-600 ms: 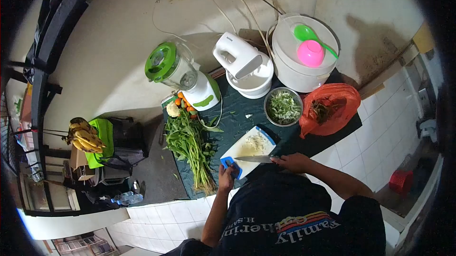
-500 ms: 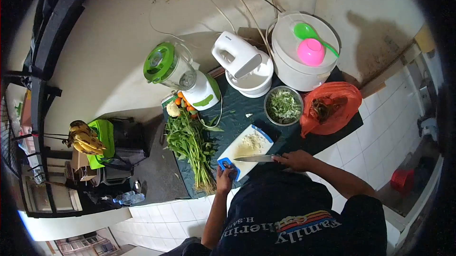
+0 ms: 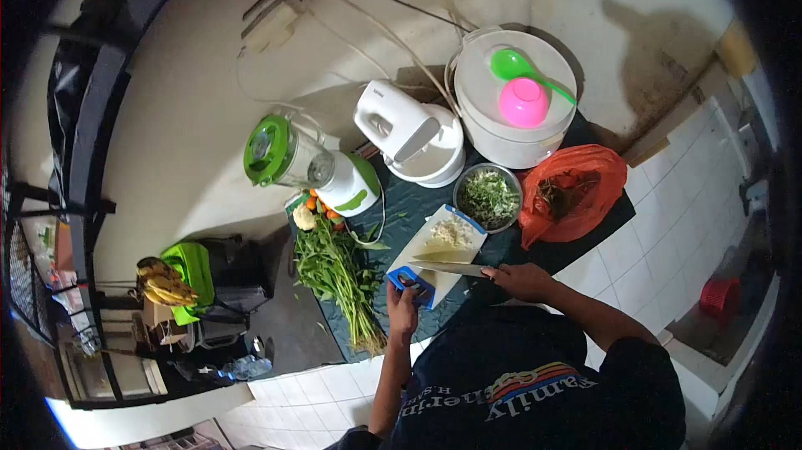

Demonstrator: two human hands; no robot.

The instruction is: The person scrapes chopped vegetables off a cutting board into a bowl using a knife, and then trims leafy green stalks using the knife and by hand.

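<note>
My left hand [image 3: 402, 304] grips the blue handle end of a white cutting board [image 3: 418, 259]. Chopped pale bits [image 3: 451, 233] lie at the board's far end. In my right hand [image 3: 516, 280] is a knife [image 3: 447, 267], its blade flat across the board and pointing left. Just beyond the board stands a metal bowl [image 3: 489, 198] of chopped greens. To its right is a red plastic bag [image 3: 576, 191] with dark plant scraps inside. Long-stemmed leafy greens [image 3: 338, 279] lie left of the board.
A blender [image 3: 334, 178], a white mixer [image 3: 397, 124] on its bowl and a large white container [image 3: 510, 137] line the wall. On its lid sit a pink bowl [image 3: 524, 102] and a green spoon [image 3: 518, 67]. Bananas [image 3: 165, 283] hang at left; carrots and cauliflower [image 3: 304, 217] are behind the greens.
The view has shifted, so the table items appear lower. The board's handle end is turned and looks raised in my left hand; the knife remains over the board in my right hand.
</note>
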